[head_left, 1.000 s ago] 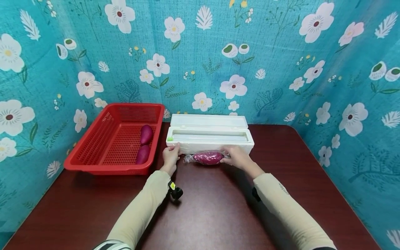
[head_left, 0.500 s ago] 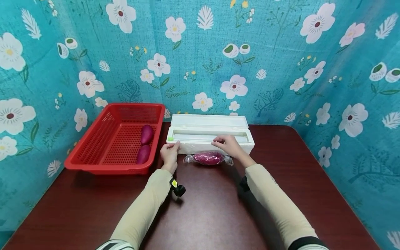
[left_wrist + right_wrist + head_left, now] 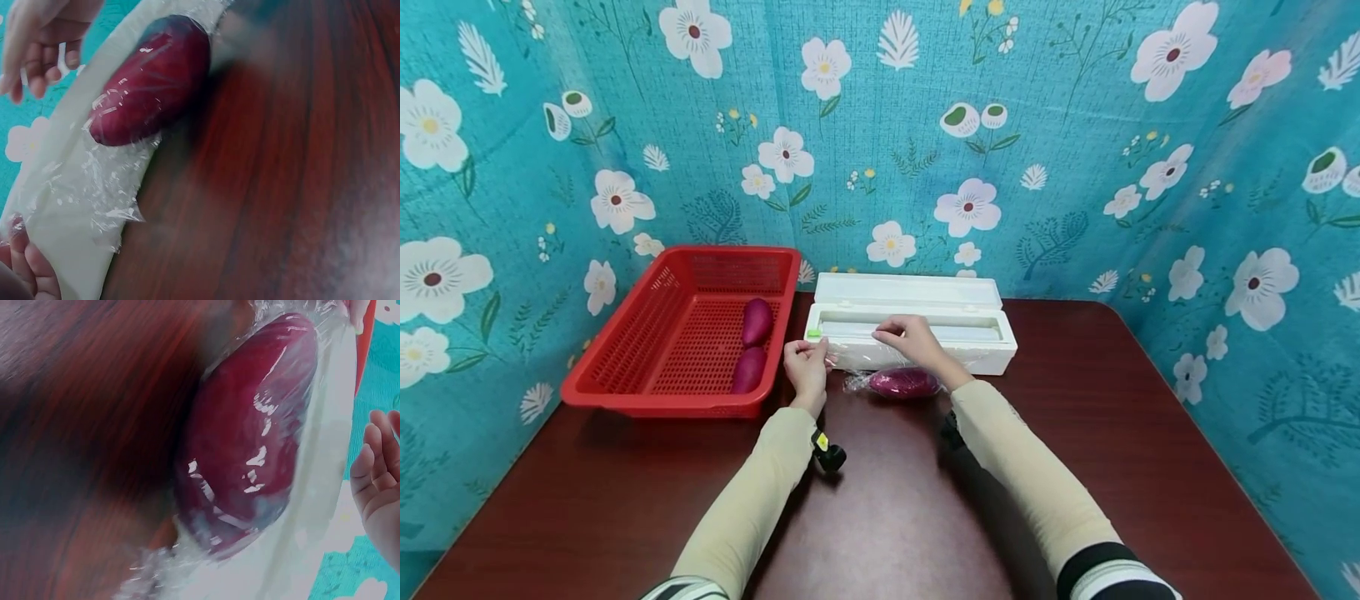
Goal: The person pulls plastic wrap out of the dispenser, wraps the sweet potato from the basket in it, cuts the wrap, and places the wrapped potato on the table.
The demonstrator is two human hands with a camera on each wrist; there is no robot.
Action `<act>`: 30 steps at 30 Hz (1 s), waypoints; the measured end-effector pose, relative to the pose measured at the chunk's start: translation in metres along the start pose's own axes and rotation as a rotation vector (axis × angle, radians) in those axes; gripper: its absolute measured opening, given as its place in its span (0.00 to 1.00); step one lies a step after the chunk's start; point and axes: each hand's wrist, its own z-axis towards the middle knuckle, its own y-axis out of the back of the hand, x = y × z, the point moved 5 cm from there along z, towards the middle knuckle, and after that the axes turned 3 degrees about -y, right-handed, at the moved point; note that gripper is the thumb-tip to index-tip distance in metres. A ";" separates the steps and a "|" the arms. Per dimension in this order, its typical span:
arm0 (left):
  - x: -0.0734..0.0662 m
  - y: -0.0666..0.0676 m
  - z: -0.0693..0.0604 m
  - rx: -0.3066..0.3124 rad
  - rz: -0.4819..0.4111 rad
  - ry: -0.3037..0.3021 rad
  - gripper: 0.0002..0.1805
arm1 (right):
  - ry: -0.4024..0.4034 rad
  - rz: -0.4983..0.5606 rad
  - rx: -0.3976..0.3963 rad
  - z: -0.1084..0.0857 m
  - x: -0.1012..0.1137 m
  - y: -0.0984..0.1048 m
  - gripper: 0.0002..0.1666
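A purple sweet potato (image 3: 904, 383) wrapped in cling film (image 3: 115, 187) lies against the front of a white cling film dispenser (image 3: 992, 358). Its lid stands raised at the back, and a small green slider (image 3: 814, 333) sits at the front rail's left end. At the dispenser's left front corner, my left hand (image 3: 807, 367) pinches the edge of the film. Over the front rail, right of the slider, hovers my right hand (image 3: 913, 340); its fingers are loosely bent and nothing shows in them. In the right wrist view its fingertips (image 3: 369, 447) are apart from the sweet potato.
To the left stands a red plastic basket (image 3: 587, 392) with two purple sweet potatoes (image 3: 757, 322) along its right side. A dark red-brown table (image 3: 880, 517) bears everything. Behind hangs a teal flowered curtain (image 3: 880, 167).
My right hand has let go of the wrapped sweet potato's right end, risen to the dispenser's front rail and moved left along it. My left hand stays at the left corner.
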 end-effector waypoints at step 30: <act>0.003 0.005 0.006 0.184 0.092 0.082 0.28 | -0.020 -0.033 -0.113 0.032 0.027 -0.059 0.11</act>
